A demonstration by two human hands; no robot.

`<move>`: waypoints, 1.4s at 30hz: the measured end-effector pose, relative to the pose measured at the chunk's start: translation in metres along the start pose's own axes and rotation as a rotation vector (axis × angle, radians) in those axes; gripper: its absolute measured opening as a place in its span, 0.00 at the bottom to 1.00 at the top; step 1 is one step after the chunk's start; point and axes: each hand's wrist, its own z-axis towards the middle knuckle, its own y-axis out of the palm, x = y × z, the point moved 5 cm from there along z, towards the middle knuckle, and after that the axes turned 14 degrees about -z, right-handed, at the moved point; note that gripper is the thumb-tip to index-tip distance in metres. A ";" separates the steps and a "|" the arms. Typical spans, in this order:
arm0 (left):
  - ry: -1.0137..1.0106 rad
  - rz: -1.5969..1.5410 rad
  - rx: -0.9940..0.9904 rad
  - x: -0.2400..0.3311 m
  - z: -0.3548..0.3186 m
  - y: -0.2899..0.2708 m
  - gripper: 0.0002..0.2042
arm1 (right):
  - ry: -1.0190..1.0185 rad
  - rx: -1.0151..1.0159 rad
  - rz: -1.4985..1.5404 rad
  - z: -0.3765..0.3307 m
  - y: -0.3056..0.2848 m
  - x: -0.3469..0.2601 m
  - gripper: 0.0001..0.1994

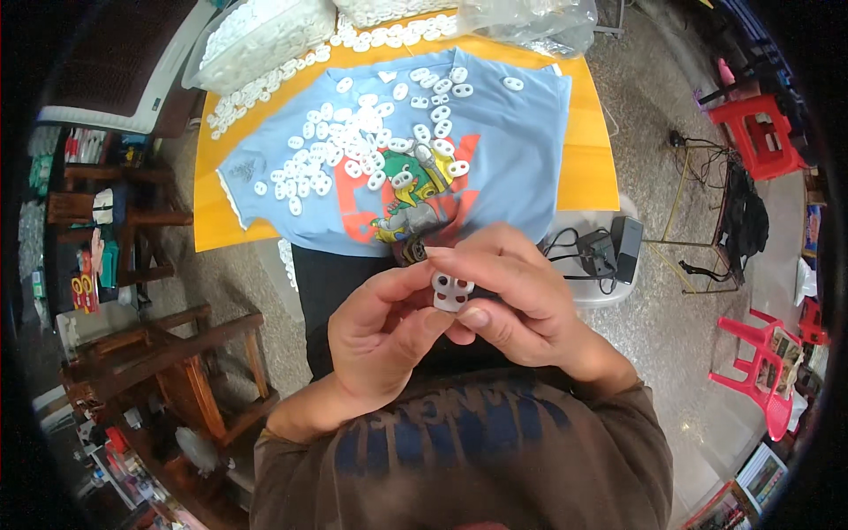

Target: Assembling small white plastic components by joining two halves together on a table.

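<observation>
Both my hands meet in front of my chest around a small white plastic piece with several round holes in its face. It may be two of the two-holed pieces pressed together; I cannot tell. My left hand pinches it from the left, and my right hand grips it with thumb below and fingers above. Beyond the hands, many loose white two-holed plastic pieces lie scattered on a light blue T-shirt with a cartoon print. The shirt is spread over a yellow board.
A clear bin heaped with white pieces stands at the far left, with clear plastic bags at the far right. A black power adapter with cables sits right of my hands. Wooden stools stand left; red stools stand right.
</observation>
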 end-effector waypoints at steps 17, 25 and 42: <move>-0.015 0.007 -0.031 -0.007 0.000 -0.006 0.15 | -0.144 0.092 -0.066 -0.004 0.017 0.010 0.19; 0.076 0.087 -0.057 -0.006 -0.002 -0.004 0.12 | -0.181 0.206 0.027 -0.009 0.023 0.017 0.17; 0.135 0.192 -0.028 -0.003 -0.003 -0.006 0.08 | -0.174 0.292 0.119 -0.010 0.034 0.022 0.13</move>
